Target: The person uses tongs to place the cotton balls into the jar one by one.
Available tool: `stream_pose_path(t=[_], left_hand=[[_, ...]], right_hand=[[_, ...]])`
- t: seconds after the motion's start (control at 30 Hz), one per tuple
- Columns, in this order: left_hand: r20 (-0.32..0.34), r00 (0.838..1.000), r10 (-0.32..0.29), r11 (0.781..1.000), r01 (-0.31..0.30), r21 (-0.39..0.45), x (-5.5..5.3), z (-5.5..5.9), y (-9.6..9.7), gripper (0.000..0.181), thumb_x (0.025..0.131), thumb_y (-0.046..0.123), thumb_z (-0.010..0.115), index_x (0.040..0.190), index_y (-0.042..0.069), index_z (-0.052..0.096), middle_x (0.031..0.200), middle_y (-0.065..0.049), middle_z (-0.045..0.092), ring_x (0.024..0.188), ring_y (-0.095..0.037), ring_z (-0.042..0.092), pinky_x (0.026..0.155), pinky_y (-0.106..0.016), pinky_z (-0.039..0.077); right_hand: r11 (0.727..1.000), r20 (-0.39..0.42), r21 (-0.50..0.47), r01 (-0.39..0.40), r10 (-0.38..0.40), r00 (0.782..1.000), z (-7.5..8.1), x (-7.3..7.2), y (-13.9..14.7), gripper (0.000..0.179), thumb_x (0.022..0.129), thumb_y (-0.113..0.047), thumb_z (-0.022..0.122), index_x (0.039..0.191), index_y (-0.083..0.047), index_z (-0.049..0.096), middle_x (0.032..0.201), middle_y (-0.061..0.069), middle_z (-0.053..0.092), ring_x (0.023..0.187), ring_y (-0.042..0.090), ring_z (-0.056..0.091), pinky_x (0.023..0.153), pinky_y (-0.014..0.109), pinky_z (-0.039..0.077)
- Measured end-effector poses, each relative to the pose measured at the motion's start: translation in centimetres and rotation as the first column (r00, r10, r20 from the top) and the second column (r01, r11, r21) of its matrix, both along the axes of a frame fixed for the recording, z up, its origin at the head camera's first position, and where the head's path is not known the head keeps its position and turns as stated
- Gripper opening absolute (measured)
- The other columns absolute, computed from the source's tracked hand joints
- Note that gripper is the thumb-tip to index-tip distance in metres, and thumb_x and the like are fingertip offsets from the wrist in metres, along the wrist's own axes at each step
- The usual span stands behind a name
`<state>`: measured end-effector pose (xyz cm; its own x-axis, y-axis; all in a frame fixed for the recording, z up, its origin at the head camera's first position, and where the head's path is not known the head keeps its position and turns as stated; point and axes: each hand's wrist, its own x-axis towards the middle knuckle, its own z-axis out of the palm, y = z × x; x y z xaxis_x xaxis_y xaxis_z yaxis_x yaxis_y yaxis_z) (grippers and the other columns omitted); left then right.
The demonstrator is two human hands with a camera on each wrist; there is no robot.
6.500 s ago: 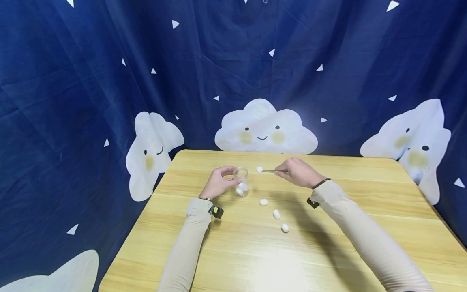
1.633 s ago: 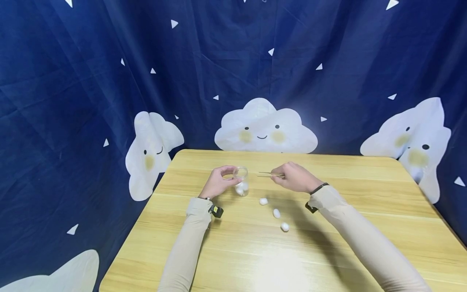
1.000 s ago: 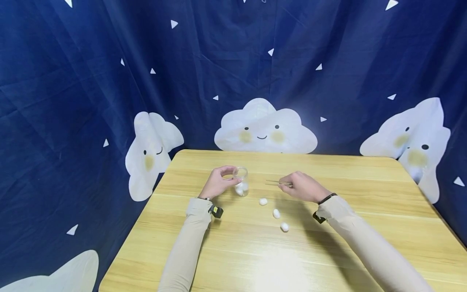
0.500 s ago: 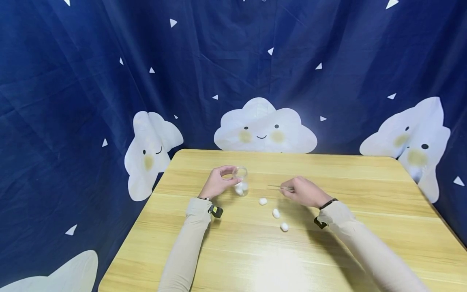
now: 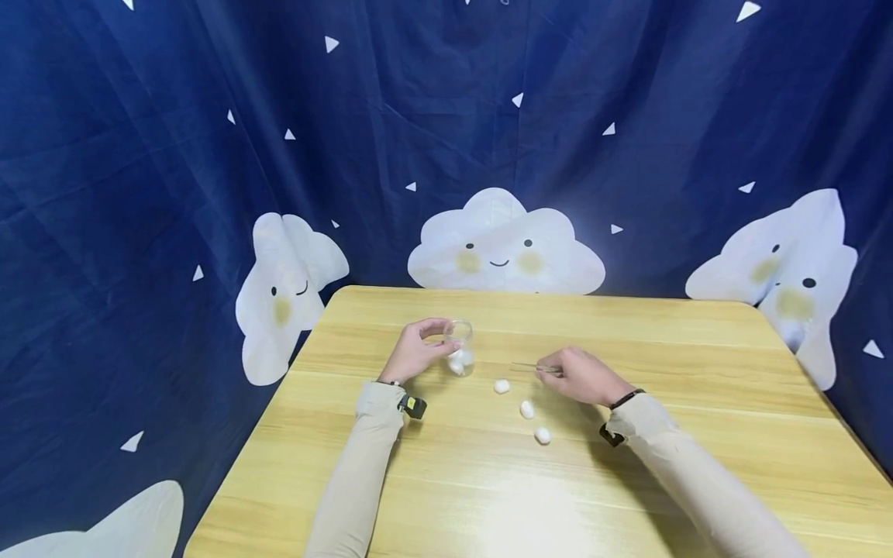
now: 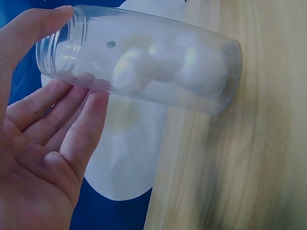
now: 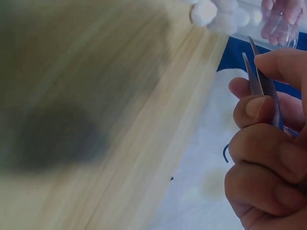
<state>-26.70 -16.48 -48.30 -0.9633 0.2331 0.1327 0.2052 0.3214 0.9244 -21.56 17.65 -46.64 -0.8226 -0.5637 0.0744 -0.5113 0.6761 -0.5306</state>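
My left hand [image 5: 413, 353] grips a clear plastic jar [image 6: 158, 33] near its threaded mouth, thumb on one side and fingers on the other. The jar stands upright on the table, uncapped, with several white cotton balls [image 6: 204, 72] in its lower part. To the right of it, my right hand [image 5: 586, 377] pinches metal tweezers [image 7: 254, 81]. Their two tips are apart with nothing between them and point left, above the table. Three loose cotton balls lie in a slanting row: the farthest cotton ball [image 5: 501, 386], the middle cotton ball [image 5: 526, 409] and the nearest cotton ball [image 5: 542, 435].
The wooden table [image 5: 432, 496] has rounded far corners. Behind it hangs a dark blue curtain [image 5: 377, 155] printed with white clouds and triangles. Small black cameras sit on both wrists, and the right forearm casts a shadow over the tabletop.
Earlier the tweezers held a cotton ball beside the jar's rim; now they are empty. The right hand has since come nearer, toward the row. The left hand and jar stay put.
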Motion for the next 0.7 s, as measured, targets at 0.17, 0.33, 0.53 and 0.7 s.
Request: stream_pose_path(t=[0.17,0.33,0.53,0.7], left_hand=[[0.0,1.0,0.006,1.0,-0.006,-0.003,-0.02,0.02,0.08,0.051,0.083,0.031,0.089,0.128,0.018,0.071,0.131,-0.004,0.072,0.13,-0.027,0.064,0.106,-0.041,0.058],[0.004,1.0,-0.01,1.0,0.01,0.004,0.03,0.2,-0.05,0.054,0.082,0.031,0.089,0.13,0.015,0.07,0.132,-0.006,0.071,0.129,-0.028,0.065,0.104,-0.038,0.06],[0.027,0.998,-0.052,0.998,0.051,0.036,0.08,0.57,-0.11,0.058,0.083,0.03,0.089,0.133,0.013,0.067,0.135,-0.008,0.07,0.13,-0.031,0.065,0.103,-0.034,0.06],[0.031,0.997,-0.066,0.997,0.064,0.053,0.16,0.9,0.06,0.058,0.084,0.027,0.088,0.135,0.01,0.065,0.137,-0.011,0.068,0.132,-0.03,0.063,0.108,-0.035,0.057]], right_hand=[[1.0,0.018,0.005,0.021,-0.021,1.0,-0.24,0.09,0.27,0.027,0.104,-0.024,0.063,0.08,-0.014,0.07,0.059,-0.011,0.037,0.048,0.0,0.026,0.048,0.017,0.027],[0.999,-0.015,0.007,0.033,-0.033,0.999,-0.5,0.2,0.56,0.02,0.103,-0.023,0.065,0.107,-0.01,0.079,0.085,0.001,0.076,0.052,-0.001,0.042,0.058,0.02,0.045],[0.999,-0.02,0.008,0.04,-0.04,0.999,-0.56,0.23,0.76,0.025,0.102,-0.023,0.065,0.117,-0.007,0.078,0.106,0.008,0.08,0.058,-0.001,0.052,0.066,0.024,0.054],[0.999,-0.007,0.001,0.041,-0.041,0.999,-0.59,0.23,0.79,0.026,0.102,-0.023,0.065,0.117,-0.006,0.078,0.104,0.007,0.08,0.054,0.0,0.049,0.063,0.021,0.05]])
